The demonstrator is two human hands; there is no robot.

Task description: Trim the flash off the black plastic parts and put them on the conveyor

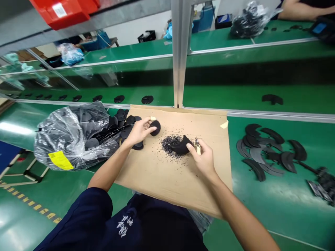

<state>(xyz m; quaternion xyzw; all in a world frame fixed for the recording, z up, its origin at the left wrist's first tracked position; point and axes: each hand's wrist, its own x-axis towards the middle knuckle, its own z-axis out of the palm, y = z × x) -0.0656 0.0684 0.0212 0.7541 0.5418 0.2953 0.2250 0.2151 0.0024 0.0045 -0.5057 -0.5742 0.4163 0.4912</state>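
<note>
My left hand (141, 130) pinches a black round disc (155, 128) between thumb and fingers, above the left part of a cardboard sheet (146, 174). Over the middle of the sheet, my right hand (204, 157) grips a curved black piece (180, 146) at its right end. A small dark, metallic-looking bit (196, 141) shows by the right fingertips; its kind is unclear. Pale yellow covers sit on a finger of each hand. Beneath the curved piece, many tiny black granules (167, 143) lie scattered. More black discs (127, 131) are heaped at the sheet's left edge.
A clear plastic bag (65, 122) of black parts lies left. Curved black parts (259, 153) are spread on the green table at right. A metal post (179, 52) rises behind the cardboard. Black parts (119, 99) line the green strip beyond. A red bin (68, 14) hangs upper left.
</note>
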